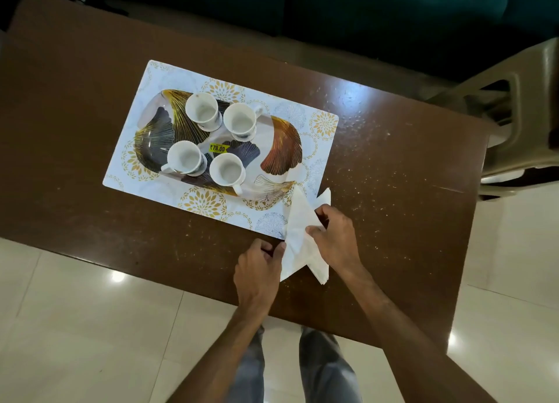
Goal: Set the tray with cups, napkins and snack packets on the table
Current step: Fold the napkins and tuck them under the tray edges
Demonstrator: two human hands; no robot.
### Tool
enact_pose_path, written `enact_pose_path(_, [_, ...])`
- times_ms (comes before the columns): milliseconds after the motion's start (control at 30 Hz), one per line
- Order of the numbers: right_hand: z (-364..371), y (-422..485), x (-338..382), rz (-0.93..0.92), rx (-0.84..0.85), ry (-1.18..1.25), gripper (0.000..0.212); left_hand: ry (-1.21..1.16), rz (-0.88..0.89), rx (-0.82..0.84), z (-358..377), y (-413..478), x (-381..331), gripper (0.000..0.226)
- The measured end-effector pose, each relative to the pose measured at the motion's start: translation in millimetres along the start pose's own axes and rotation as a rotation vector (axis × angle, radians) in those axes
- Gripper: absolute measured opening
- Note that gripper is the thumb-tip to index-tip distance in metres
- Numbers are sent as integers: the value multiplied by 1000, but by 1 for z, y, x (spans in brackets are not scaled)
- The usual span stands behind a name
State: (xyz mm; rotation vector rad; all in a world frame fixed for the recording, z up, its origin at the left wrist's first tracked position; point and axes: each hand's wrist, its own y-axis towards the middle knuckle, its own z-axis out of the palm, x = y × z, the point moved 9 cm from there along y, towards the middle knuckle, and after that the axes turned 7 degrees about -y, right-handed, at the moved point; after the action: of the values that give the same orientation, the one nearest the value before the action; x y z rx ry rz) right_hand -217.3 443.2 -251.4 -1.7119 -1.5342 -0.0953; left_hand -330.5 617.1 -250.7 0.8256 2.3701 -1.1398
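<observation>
White paper napkins, folded to points, on the brown table at its near edge, held between both hands. Lie with the long axis from about 12 o'clock to 6 o'clock, near end leaning a little toward 5. Reach with one far tip the near right rim of the tray — touching it or only just beside it, cannot tell. Cover also the near right corner of the placemat under the tray.

Left hand, at 9 o'clock of the napkins: fingers curled, pinching the left edge of the paper. Right hand, at 3 o'clock: thumb and curled fingers closed on the right side of the fold, a bit farther up the table than the left one.

On the tray, four white cups, upright and close together, all in the left part around a yellow price sticker; nothing on the right part with the brown leaf print. No snack packets to see anywhere.

Probably the step in hand — arranging the napkins before placing them on the tray. From the hands, free part of the tray at about 11 o'clock and near; seems to need only a short lift forward and slightly left. Right hand nearer to the far tip, so likely the one to lead, left hand to steady the layers. Thin paper: may unfold or slide apart if gripped by one layer only.
</observation>
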Motion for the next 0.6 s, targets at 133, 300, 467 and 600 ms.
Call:
enact_pose_path(133, [3,1,-4,14,1,30,16,9,-31,89,14,-8,4,44])
enact_pose_path(300, [1,-1,-9,37,61,240,16,-96,-47,198,32,-9,8,31])
enact_pose_path(467, [-5,-1,-9,37,135,387,19,-487,-69,278,30,-15,10,17])
enact_pose_path(600, [-12,1,-7,62,254,617,28,-741,-41,336,24,-15,-5,21])
